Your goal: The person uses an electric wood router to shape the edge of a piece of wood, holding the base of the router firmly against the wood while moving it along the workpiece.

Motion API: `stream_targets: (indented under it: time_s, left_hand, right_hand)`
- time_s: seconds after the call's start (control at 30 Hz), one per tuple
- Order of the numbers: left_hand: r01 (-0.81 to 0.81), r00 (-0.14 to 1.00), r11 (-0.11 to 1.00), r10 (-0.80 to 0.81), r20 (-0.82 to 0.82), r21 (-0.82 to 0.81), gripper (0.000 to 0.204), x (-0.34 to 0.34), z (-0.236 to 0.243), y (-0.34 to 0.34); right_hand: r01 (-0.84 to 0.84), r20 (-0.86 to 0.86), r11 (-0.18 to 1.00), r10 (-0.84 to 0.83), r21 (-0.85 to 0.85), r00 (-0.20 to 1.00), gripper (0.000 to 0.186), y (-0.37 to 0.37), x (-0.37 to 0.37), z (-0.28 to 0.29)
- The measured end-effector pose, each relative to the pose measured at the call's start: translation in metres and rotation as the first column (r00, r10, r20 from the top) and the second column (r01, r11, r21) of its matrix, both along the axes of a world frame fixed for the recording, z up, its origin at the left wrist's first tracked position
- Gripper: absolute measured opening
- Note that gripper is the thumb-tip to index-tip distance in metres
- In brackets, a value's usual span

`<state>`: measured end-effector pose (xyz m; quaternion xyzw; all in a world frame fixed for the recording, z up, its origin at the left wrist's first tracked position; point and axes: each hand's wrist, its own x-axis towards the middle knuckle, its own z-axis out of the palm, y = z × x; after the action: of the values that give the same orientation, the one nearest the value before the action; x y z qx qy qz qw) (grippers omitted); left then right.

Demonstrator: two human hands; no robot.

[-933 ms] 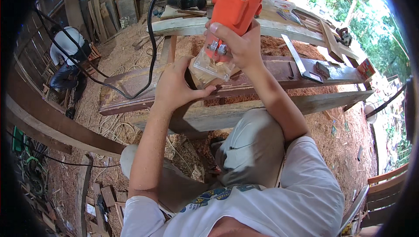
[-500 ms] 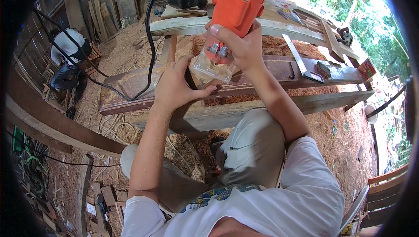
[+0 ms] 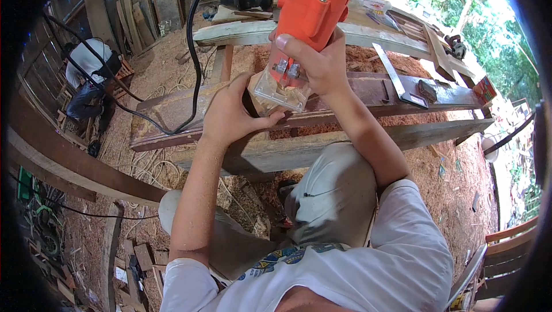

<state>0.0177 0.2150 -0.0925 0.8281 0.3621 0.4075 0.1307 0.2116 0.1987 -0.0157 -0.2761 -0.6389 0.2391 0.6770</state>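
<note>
My right hand (image 3: 322, 62) is wrapped round the lower body of an orange trim router (image 3: 313, 4), held upright with its clear square base (image 3: 280, 98) at the bottom. Under that base lies a small pale wooden piece (image 3: 262, 106), partly hidden by the base and my fingers. My left hand (image 3: 230, 113) grips this piece from the left, thumb along its near side and fingers on the far side. Both hands are over a long reddish-brown plank (image 3: 356, 96). The router bit and its contact with the wood cannot be made out.
A try square (image 3: 391, 74) and a small dark block (image 3: 426, 90) lie on the plank's right. A black cord (image 3: 196, 64) loops at left. Behind is a pale beam (image 3: 236, 33) with another power tool (image 3: 247, 1). A person (image 3: 92, 67) crouches far left. Wood shavings cover the floor.
The black cord at left has swung slightly leftward. Both hands, the router and the wooden piece stay almost exactly where they were.
</note>
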Motion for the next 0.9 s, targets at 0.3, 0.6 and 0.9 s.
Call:
stream_targets:
  time_s: [0.3,0.6,0.9]
  left_hand:
    - [0.006,1.000,0.999,-0.007,-0.014,-0.041,0.097,-0.0005,0.0027,-0.0007]
    - [0.020,1.000,0.999,-0.020,-0.004,-0.039,0.093,-0.0009,-0.0017,0.0021]
    - [0.045,0.999,0.999,-0.045,0.009,-0.031,0.087,-0.0014,-0.0022,0.0033]
  right_hand:
    - [-0.022,0.001,1.000,0.022,-0.004,1.000,0.024,-0.0024,-0.0004,-0.0003]
    - [-0.049,0.000,0.999,0.049,-0.003,0.999,0.028,-0.0017,0.0010,-0.0035]
    - [-0.043,-0.010,0.999,0.043,-0.003,0.999,0.025,-0.0047,-0.0020,-0.0020]
